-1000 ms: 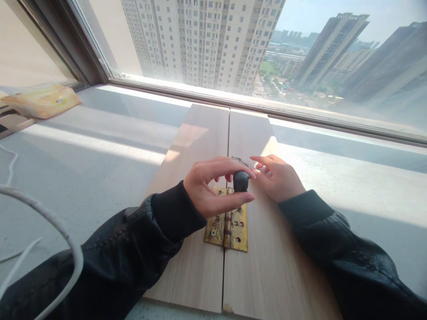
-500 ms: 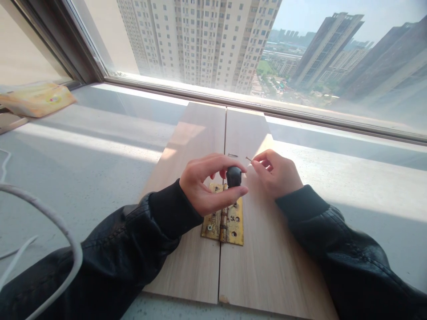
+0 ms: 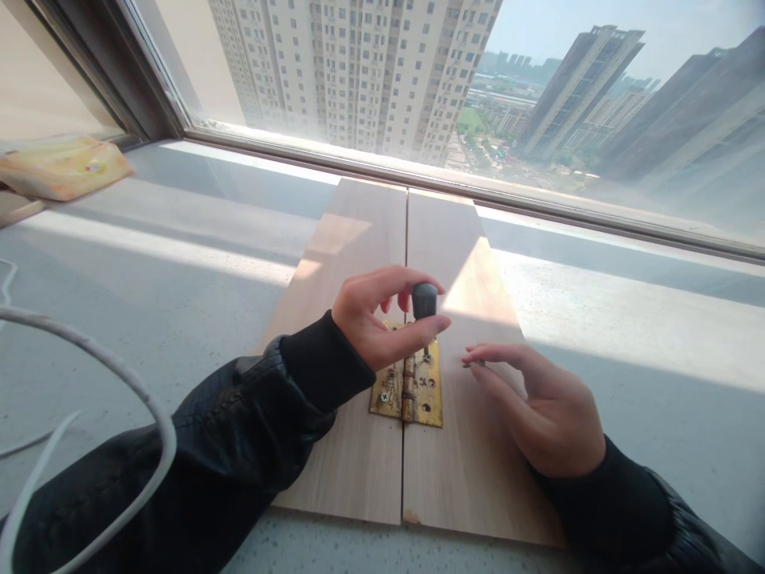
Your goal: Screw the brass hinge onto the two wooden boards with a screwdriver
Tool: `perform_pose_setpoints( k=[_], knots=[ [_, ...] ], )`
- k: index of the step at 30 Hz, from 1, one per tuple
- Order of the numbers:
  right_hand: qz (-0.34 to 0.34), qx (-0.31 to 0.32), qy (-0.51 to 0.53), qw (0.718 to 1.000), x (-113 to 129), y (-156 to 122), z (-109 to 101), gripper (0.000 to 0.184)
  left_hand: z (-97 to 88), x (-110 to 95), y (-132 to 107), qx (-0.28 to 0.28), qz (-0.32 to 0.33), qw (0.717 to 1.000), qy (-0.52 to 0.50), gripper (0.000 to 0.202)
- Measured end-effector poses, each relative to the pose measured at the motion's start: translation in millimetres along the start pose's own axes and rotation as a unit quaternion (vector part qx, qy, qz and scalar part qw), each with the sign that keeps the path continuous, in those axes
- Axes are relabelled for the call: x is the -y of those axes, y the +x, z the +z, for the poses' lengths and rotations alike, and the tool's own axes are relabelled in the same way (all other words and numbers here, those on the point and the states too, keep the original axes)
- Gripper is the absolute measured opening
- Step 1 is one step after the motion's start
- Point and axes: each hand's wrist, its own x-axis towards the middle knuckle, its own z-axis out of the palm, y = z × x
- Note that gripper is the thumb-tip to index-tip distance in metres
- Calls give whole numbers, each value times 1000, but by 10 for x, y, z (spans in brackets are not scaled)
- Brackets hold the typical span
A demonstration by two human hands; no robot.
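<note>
Two wooden boards (image 3: 340, 470) lie side by side on a pale surface (image 3: 209, 303), with a narrow gap between their edges. One brass-coloured hinge (image 3: 409, 391) spans this gap, one leaf on each board, with its knuckle along the gap. The finish of the hinge is worn and dark in patches. A cross-head screw (image 3: 384, 396) sits in the lower part of the left leaf; open holes show in the lower part of the right leaf.

The left hand (image 3: 362, 311) is above the upper part of the hinge. Its fingers hold the dark handle of a screwdriver (image 3: 425, 301) between thumb and forefinger. The screwdriver is upright, and its shaft shows below the thumb, over the right leaf. Whether the tip is seated in a screw cannot be told.

The right hand (image 3: 550, 406) is to the right of the hinge, apart from it, over the right board. Its fingers are narrow, pinching a small loose screw (image 3: 468, 365).

Far to the left of the hinge, a white cable (image 3: 111, 360) loops across the left sleeve (image 3: 239, 446). A yellow packet (image 3: 65, 169) lies beyond the hinge and to its left, near the window frame (image 3: 152, 112).
</note>
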Motion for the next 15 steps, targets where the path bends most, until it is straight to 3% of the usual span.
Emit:
perform_pose_setpoints(
  k=[6, 8, 11, 15],
  knots=[
    [37, -2, 16, 999, -42, 77, -51, 14, -159, 145, 167, -124, -125, 978, -111, 21],
    [46, 5, -6, 999, 24, 14, -76, 14, -237, 247, 227, -127, -193, 965, -125, 19],
    [30, 53, -20, 998, 35, -172, -151, 11, -331, 393, 265, -146, -274, 944, -107, 21],
    [4, 40, -37, 998, -207, -538, -295, 16, -455, 540, 271, -169, -280, 945, -12, 21]
  ],
)
